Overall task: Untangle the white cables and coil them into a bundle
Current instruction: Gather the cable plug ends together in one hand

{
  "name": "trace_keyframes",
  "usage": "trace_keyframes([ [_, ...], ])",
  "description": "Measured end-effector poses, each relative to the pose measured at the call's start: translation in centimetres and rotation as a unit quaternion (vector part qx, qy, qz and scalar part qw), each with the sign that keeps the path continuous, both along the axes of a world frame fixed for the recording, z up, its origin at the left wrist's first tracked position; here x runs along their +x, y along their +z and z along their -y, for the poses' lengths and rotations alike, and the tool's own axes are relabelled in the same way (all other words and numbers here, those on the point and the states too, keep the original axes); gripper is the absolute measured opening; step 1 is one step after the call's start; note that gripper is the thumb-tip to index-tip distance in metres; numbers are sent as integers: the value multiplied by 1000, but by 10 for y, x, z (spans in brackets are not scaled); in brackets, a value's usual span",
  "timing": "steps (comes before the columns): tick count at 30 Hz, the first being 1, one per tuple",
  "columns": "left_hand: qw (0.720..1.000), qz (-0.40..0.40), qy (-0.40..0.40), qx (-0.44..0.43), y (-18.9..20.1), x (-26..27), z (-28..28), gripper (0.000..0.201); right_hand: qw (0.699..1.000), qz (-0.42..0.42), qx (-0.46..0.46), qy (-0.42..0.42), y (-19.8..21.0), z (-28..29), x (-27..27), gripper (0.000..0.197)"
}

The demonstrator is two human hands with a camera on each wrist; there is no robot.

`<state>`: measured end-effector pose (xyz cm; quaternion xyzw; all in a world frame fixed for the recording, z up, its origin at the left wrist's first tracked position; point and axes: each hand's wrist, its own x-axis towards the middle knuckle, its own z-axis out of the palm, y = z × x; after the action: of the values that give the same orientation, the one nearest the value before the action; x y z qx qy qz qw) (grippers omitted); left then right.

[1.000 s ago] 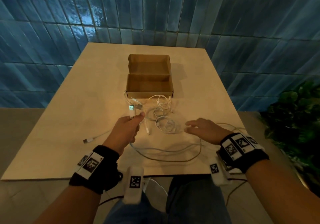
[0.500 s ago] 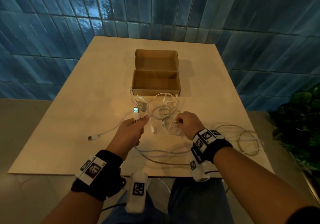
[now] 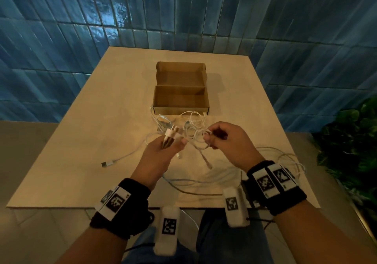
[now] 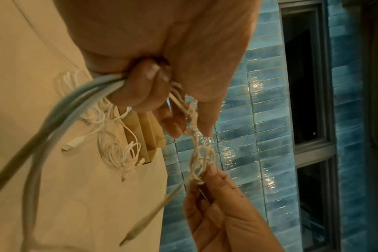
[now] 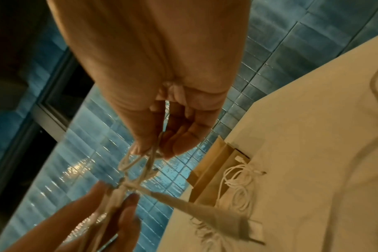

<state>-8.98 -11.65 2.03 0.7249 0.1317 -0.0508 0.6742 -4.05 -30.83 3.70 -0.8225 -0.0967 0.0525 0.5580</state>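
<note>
A tangle of white cables [image 3: 189, 124] lies on the table just in front of the cardboard box. My left hand [image 3: 179, 141] is raised above the table and grips a white cable below its USB plug [image 3: 171, 132]; thicker pale strands [image 4: 80, 95] run out of its fist. Close to its right, my right hand [image 3: 208, 137] pinches a small knot of thin white cable [image 4: 200, 158] between thumb and fingertips [image 5: 150, 151]. A strand with a plug end [image 3: 208, 163] hangs from the knot. More loops trail across the table's near edge [image 3: 193, 184].
An open, empty cardboard box [image 3: 181, 94] stands mid-table behind the tangle. One loose cable end with a plug [image 3: 106, 163] lies to the left. Further cable loops [image 3: 289, 159] lie at the right edge. A green plant [image 3: 350, 141] stands right of the table.
My right hand went from lying flat on the table to the small coil, pinched it and lifted it. Both hands now hover close together above the table.
</note>
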Motion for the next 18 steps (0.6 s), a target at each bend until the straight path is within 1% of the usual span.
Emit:
trace_keyframes([
  [5,999,33,-38,-3,9,-7,11,27,999,-8,28,-13,9,-5,-31,5],
  [8,998,45,-36,-23,9,-10,13,40,998,-10,57,-37,12,-2,-43,5],
  [12,997,42,-13,-65,13,-14,16,32,992,-18,102,-74,16,-2,-57,8],
  [15,995,46,-4,-87,14,-17,16,21,988,-22,119,-95,16,0,-64,10],
  [18,993,47,5,-110,14,-19,14,19,982,-29,144,-119,12,3,-70,13],
])
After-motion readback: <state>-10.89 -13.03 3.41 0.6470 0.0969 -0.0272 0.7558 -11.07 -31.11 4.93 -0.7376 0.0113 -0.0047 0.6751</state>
